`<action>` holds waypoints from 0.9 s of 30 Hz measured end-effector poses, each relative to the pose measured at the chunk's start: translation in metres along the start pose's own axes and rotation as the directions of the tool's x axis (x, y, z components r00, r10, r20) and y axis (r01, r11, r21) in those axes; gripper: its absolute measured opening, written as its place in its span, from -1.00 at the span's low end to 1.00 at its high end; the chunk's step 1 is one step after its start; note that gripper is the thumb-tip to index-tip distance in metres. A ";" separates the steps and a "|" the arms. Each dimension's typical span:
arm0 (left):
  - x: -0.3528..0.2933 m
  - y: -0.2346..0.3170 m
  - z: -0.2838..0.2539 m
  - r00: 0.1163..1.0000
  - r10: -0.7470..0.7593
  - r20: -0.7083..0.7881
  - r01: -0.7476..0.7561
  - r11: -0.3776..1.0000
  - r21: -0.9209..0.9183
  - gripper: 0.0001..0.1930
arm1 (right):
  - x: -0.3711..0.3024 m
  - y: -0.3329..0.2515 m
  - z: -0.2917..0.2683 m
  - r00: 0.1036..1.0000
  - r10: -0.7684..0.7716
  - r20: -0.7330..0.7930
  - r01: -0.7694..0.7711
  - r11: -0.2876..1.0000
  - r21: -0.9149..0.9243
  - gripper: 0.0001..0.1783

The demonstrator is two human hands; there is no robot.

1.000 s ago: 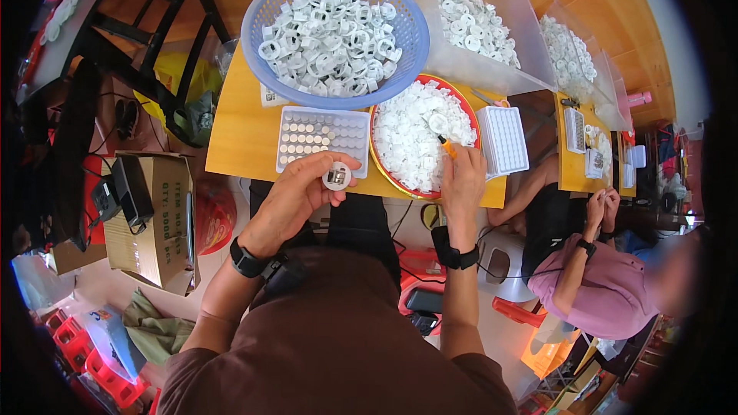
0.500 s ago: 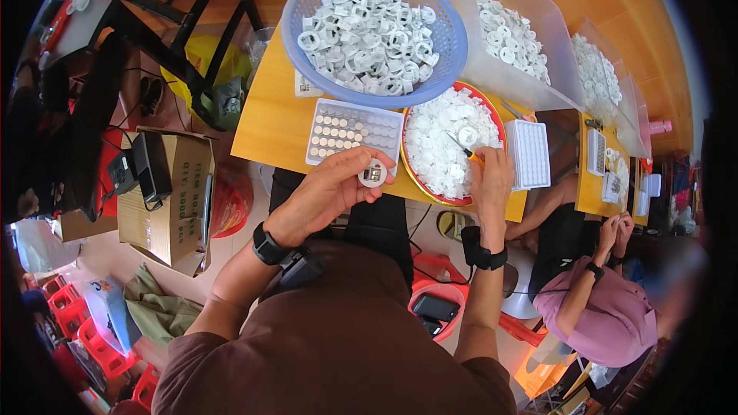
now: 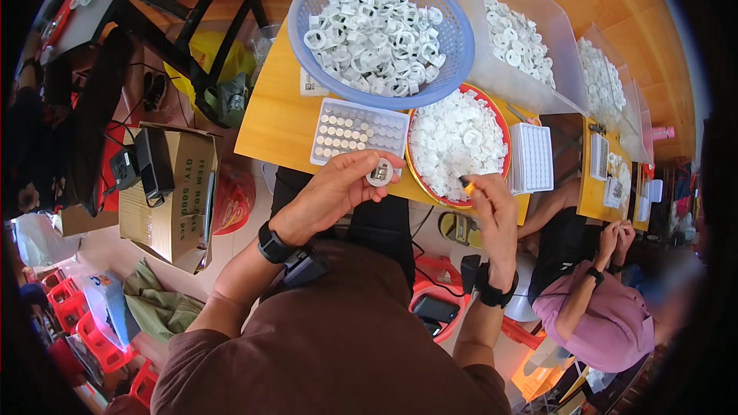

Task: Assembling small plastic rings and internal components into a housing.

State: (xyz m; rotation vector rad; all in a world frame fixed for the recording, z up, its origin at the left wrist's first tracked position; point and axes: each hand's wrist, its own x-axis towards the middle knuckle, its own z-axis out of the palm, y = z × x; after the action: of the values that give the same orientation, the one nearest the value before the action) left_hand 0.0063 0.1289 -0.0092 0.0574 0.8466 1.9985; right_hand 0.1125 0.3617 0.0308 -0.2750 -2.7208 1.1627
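Note:
Between thumb and fingers, my left hand (image 3: 327, 194) pinches a small round white plastic piece (image 3: 380, 175) with metal parts in its middle. My right hand (image 3: 494, 207) grips a tool with an orange and black handle (image 3: 467, 185) over the near edge of a red-rimmed round tray (image 3: 504, 132), heaped with small white plastic pieces (image 3: 461, 138). The tool's tip cannot be made out. Just beyond my left hand lies a pale compartment tray (image 3: 394, 117) holding rows of round silvery discs (image 3: 342, 137).
A blue plastic basket (image 3: 455, 77) full of white ring-shaped parts stands at the back of the yellow table (image 3: 265, 127). Clear bins (image 3: 477, 54) and stacked white trays (image 3: 532, 157) are on the right. A co-worker (image 3: 596, 307) sits at the far right; a cardboard box (image 3: 181, 215) is left.
My right hand has drawn nearer and turned, bringing the tool from the middle of the heap to the round tray's near edge. My left hand still holds the white piece.

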 end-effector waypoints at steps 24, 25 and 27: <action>-0.012 0.004 0.013 0.996 -0.009 -0.090 0.020 0.993 0.115 -0.51 | -0.008 -0.063 0.021 0.985 -0.129 0.112 0.114 0.985 0.129 -0.73; -0.012 0.004 0.014 0.995 -0.018 -0.096 0.031 0.990 0.136 -0.51 | -0.007 -0.063 0.021 0.983 -0.142 0.118 0.126 0.983 0.132 -0.73; -0.012 0.003 0.014 0.993 -0.022 -0.120 0.040 0.988 0.151 -0.51 | -0.007 -0.064 0.022 0.982 -0.148 0.121 0.131 0.982 0.134 -0.73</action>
State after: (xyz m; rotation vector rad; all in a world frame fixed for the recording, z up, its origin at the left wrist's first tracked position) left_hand 0.0158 0.1264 0.0069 0.0139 1.0694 1.9193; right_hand 0.1081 0.3011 0.0623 0.0098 -2.7093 1.3480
